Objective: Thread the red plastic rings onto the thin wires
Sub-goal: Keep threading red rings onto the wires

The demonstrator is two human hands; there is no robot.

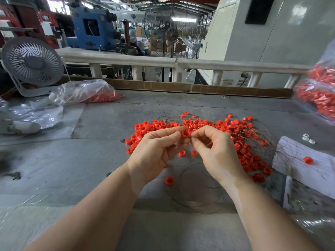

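Centrally, left hand pinches a small red plastic ring; right hand pinches a thin wire, barely visible, above scattered red rings.

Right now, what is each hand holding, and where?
Left hand pinches a red ring by its side wall; right hand seems to pinch a wire end, too thin to confirm.

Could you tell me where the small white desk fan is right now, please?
In the head view the white desk fan stands at the table's far left corner, just behind a clear plastic bag of red rings.
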